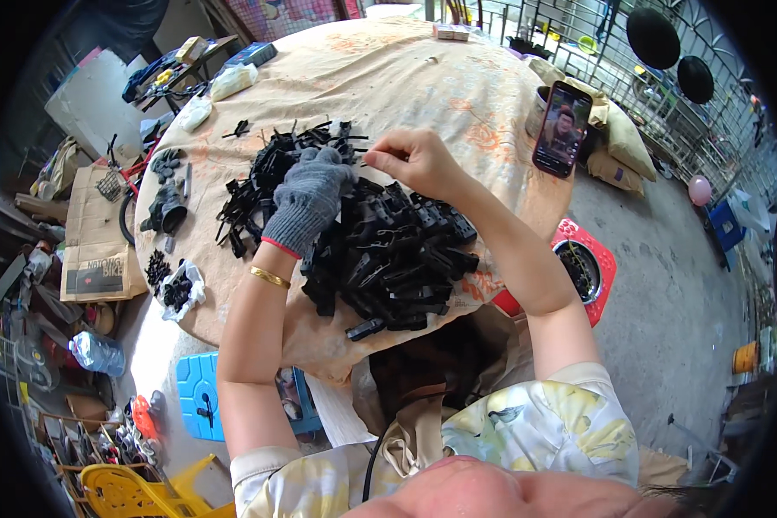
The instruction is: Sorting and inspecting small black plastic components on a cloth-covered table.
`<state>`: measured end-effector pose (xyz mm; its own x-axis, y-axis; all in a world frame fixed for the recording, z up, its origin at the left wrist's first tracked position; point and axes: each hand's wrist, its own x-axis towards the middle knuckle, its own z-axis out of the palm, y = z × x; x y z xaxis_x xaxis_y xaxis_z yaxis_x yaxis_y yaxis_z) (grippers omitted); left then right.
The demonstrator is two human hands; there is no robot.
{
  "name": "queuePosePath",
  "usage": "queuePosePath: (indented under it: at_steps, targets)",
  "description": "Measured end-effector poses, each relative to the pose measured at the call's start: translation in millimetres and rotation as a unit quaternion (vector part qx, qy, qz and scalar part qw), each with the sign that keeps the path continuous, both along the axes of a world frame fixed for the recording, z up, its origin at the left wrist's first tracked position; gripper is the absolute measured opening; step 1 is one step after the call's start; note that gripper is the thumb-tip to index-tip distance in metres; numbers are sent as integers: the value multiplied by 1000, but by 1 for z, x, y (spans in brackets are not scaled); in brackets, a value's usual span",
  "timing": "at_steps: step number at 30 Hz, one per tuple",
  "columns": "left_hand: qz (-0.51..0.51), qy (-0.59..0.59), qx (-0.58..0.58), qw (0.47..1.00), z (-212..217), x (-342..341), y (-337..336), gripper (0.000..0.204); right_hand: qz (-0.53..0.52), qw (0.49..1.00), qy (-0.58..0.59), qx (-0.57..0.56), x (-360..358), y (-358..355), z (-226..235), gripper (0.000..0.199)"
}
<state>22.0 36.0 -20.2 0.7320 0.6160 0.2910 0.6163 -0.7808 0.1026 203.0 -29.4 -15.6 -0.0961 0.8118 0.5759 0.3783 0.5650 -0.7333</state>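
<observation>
My left hand (pixel 313 186), in a grey knitted glove with a red cuff, rests over the heaped black parts with its fingers curled inward. What lies under those fingers is hidden. To its right my bare right hand (pixel 414 160) hovers above the table, thumb and forefinger pinched together; a tiny dark bit shows at the fingertips, too small to name. A pile of thin black plastic pieces (pixel 255 186) spreads around and beyond the glove. Nearer to me, right of the glove, lies a heap of bulkier black plastic clip-like parts (pixel 380 259).
A round table with a patterned cloth (pixel 388 78) carries everything. At its left edge lie a dark glove (pixel 168 207) and a white bag of small black pieces (pixel 181 291). A phone (pixel 564 128) stands at the right edge, near a red stool (pixel 609 259). A blue stool (pixel 197 393) stands below left.
</observation>
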Motion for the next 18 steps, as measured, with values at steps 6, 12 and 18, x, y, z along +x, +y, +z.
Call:
queuePosePath:
  at_steps: [6,12,18]
  targets:
    - [-21,49,44,998,0,3,8,9,-16,1000,23,13,5,5,-6,15]
    - [-78,-490,-421,759,29,5,-20,13,-41,992,101,-58,14,0,1,24]
    - [-181,-574,-496,626,26,8,-43,24,93,964,215,-130,-3,-8,10,35]
